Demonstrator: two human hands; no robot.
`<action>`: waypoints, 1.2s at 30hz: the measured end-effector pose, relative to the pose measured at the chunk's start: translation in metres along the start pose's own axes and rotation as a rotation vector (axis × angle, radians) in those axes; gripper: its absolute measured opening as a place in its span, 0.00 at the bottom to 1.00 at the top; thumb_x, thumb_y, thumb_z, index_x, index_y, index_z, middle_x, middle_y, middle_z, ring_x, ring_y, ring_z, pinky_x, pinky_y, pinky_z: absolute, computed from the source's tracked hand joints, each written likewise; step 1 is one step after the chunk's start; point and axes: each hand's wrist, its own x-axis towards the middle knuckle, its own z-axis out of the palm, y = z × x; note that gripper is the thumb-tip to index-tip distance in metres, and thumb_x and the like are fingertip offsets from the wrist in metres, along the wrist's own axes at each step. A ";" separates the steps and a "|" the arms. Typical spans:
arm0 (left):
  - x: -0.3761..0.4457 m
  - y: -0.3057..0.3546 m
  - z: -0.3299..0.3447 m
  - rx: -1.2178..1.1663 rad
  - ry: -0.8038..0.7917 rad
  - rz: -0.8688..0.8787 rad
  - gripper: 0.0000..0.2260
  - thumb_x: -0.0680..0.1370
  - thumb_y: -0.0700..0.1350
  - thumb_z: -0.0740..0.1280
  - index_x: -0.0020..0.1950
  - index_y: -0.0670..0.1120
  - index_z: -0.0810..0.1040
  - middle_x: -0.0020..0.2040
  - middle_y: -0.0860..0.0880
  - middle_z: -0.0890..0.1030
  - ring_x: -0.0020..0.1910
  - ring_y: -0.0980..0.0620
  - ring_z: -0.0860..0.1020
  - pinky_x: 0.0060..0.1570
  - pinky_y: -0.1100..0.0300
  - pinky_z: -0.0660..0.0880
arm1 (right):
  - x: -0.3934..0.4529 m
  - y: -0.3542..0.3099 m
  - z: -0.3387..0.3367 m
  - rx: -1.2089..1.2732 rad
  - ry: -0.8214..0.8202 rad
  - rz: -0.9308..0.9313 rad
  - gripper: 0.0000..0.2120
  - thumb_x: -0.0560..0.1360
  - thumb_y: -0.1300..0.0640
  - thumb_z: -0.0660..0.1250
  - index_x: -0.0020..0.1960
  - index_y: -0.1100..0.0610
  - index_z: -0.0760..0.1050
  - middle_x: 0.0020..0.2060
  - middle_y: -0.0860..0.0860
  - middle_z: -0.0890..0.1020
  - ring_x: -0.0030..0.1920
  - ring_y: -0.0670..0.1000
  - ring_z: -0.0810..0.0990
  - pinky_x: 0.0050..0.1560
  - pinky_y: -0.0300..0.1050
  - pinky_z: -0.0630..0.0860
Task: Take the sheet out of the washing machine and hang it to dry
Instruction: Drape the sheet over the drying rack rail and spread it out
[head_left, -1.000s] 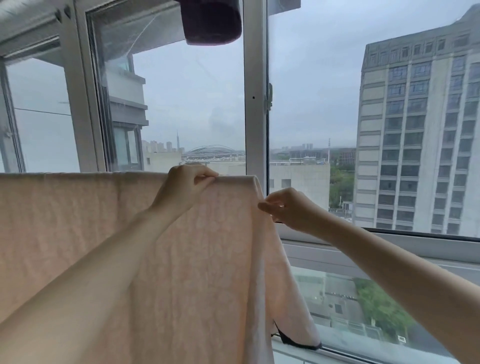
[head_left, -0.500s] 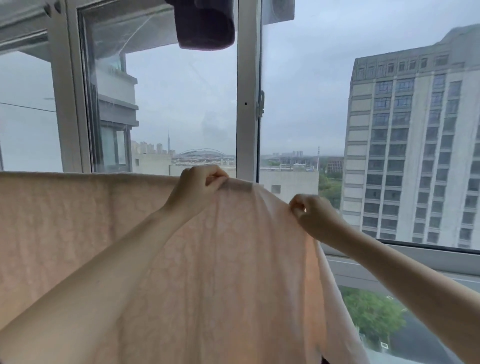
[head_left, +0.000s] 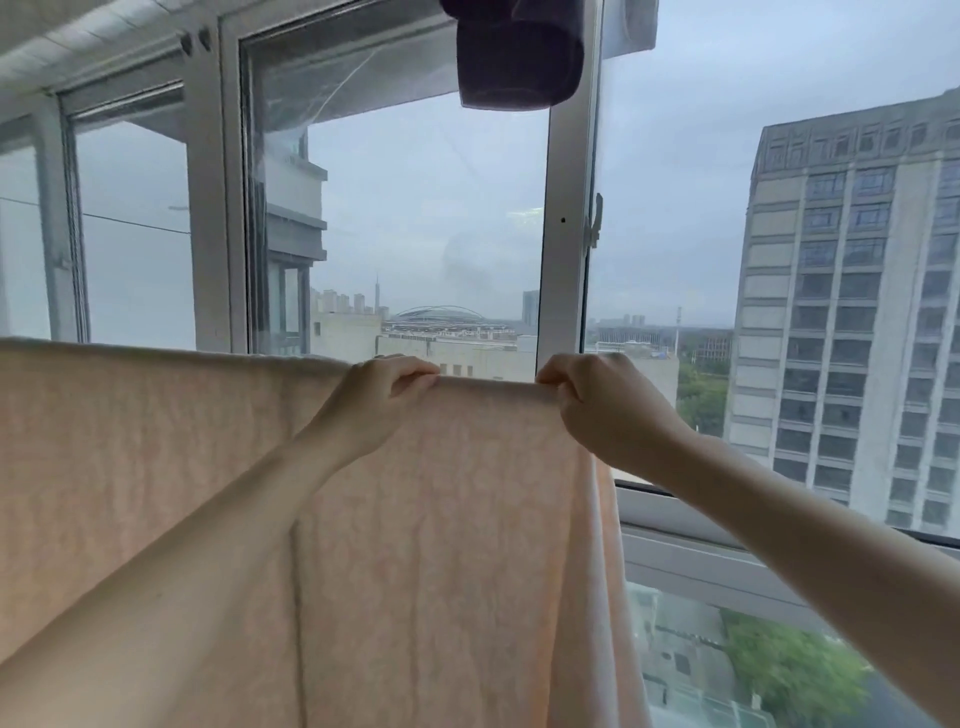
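Observation:
A pale peach sheet (head_left: 156, 467) hangs draped over a horizontal line or rail in front of the window, filling the lower left and middle of the head view. My left hand (head_left: 376, 397) pinches its top edge near the middle. My right hand (head_left: 597, 405) grips the same top edge at the sheet's right end. The stretch of fabric between the two hands is pulled straight. The rail under the fold is hidden by the cloth.
A white window frame (head_left: 563, 208) stands just behind the sheet, with glass panes on both sides. A dark purple garment (head_left: 519, 57) hangs overhead at the top centre. A tall grey building (head_left: 852, 322) is outside on the right.
My right hand has moved right and up along the top edge, spreading the sheet's right end flat. My left hand stayed on the top edge.

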 end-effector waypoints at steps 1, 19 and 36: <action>0.000 -0.009 -0.006 0.007 0.001 -0.009 0.11 0.80 0.49 0.63 0.58 0.49 0.81 0.54 0.56 0.81 0.55 0.59 0.77 0.57 0.62 0.72 | 0.004 -0.008 0.002 -0.042 0.000 -0.009 0.14 0.74 0.59 0.56 0.52 0.54 0.79 0.43 0.53 0.82 0.43 0.56 0.80 0.44 0.50 0.78; 0.010 -0.223 -0.128 0.028 -0.004 0.079 0.12 0.79 0.44 0.66 0.62 0.48 0.79 0.54 0.55 0.80 0.55 0.60 0.76 0.57 0.69 0.70 | 0.121 -0.152 0.138 -0.165 -0.072 -0.056 0.12 0.80 0.48 0.58 0.50 0.54 0.75 0.46 0.50 0.80 0.43 0.53 0.80 0.44 0.53 0.78; 0.039 -0.272 -0.161 -0.002 0.268 0.183 0.02 0.78 0.41 0.67 0.47 0.43 0.79 0.42 0.52 0.80 0.42 0.53 0.78 0.45 0.60 0.74 | 0.188 -0.217 0.186 -0.207 0.120 -0.047 0.09 0.81 0.54 0.57 0.53 0.60 0.70 0.48 0.55 0.79 0.43 0.59 0.79 0.41 0.52 0.76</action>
